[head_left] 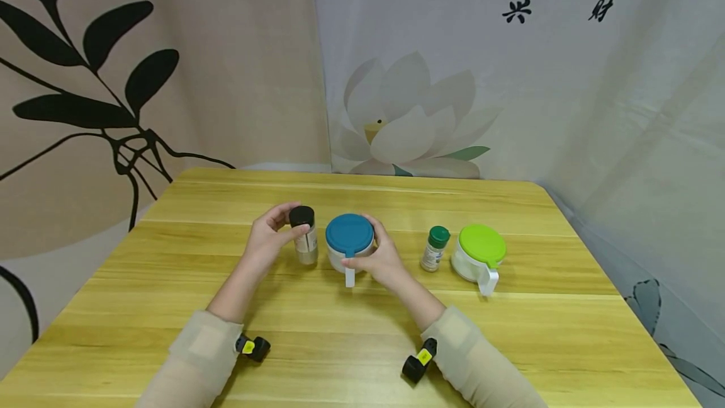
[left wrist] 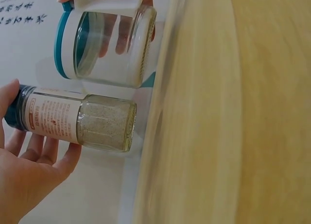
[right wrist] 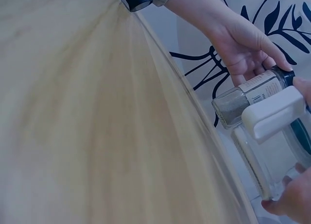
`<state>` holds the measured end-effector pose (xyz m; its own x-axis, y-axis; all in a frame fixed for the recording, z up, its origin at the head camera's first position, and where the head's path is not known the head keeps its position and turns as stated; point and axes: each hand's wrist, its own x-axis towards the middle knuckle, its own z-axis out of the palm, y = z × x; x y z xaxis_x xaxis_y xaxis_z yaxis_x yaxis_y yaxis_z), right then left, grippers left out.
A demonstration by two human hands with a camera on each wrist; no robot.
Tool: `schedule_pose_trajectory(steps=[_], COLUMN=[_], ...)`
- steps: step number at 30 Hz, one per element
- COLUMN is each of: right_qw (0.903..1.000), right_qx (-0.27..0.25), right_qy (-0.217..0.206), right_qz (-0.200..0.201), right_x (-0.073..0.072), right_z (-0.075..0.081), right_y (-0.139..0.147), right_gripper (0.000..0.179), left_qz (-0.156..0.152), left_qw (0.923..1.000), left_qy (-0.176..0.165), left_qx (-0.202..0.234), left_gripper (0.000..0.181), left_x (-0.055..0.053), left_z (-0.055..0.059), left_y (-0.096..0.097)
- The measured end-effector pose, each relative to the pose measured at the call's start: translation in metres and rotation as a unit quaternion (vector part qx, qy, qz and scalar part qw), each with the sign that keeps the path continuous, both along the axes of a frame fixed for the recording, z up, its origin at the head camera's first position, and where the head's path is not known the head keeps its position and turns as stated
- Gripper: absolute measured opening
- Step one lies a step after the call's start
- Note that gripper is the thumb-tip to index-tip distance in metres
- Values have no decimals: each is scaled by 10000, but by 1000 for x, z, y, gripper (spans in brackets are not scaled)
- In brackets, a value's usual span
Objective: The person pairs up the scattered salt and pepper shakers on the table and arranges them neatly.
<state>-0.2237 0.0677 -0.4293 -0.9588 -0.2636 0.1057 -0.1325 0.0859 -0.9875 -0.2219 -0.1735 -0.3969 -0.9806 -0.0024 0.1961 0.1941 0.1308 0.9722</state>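
Observation:
My left hand [head_left: 267, 235] grips a glass spice jar [head_left: 306, 244] with a black cap, thumb and fingers around its upper part. A printed label wraps the spice jar [left wrist: 56, 114], and greyish powder shows through the glass below it. Just to its right, my right hand [head_left: 385, 260] holds a clear glass canister [head_left: 347, 232] with a blue lid and a white handle. My right thumb lies across the front by the handle, and the fingers curl around the far right side. Through the canister's glass [left wrist: 109, 49] in the left wrist view I see fingers behind it and no contents.
To the right stand a small shaker bottle [head_left: 433, 257] with a green cap and a canister with a lime-green lid [head_left: 481, 244] and white handle. All are over a wooden table [head_left: 340, 345]. Behind it hangs a printed curtain [head_left: 255, 80].

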Motion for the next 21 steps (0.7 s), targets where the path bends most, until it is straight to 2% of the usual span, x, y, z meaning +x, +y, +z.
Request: schedule_pose_trajectory(steps=[17, 21], right_qw=[9999, 9997], right_qx=[24, -19], right_qy=[-87, -190], right_qz=[64, 137], right_x=[1, 4], right_z=[-4, 3], right_y=[1, 2], right_gripper=[98, 98], left_qz=[-79, -90], left_qw=[9999, 9999], left_qy=[-68, -72], left_qx=[14, -30], left_gripper=[50, 50], left_x=[-1, -2], left_z=[-4, -6], left_y=[-1, -1])
